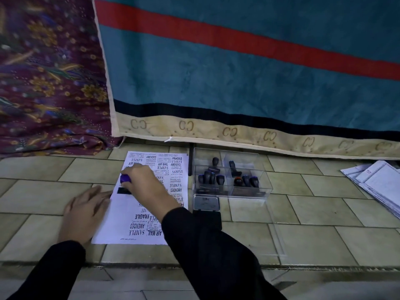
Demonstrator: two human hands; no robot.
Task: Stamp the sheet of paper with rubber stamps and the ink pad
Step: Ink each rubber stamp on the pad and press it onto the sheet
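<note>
A white sheet of paper [127, 204] lies on the tiled floor, covered with several black stamped words such as SAMPLE, FRAGILE and AIR MAIL. My right hand [145, 180] grips a rubber stamp [125, 179] with a purple handle top; its dark base is pressed on the sheet's left side. My left hand [86, 211] rests flat, fingers spread, on the sheet's left edge. The ink pad [206, 203], its metal lid up, sits just right of the sheet.
A clear plastic box [231, 173] behind the ink pad holds several dark-handled stamps. Its clear lid [279, 241] lies on the tiles to the right. Stacked papers [376, 182] lie at far right. A teal blanket [238, 72] and a patterned cloth [47, 83] hang behind.
</note>
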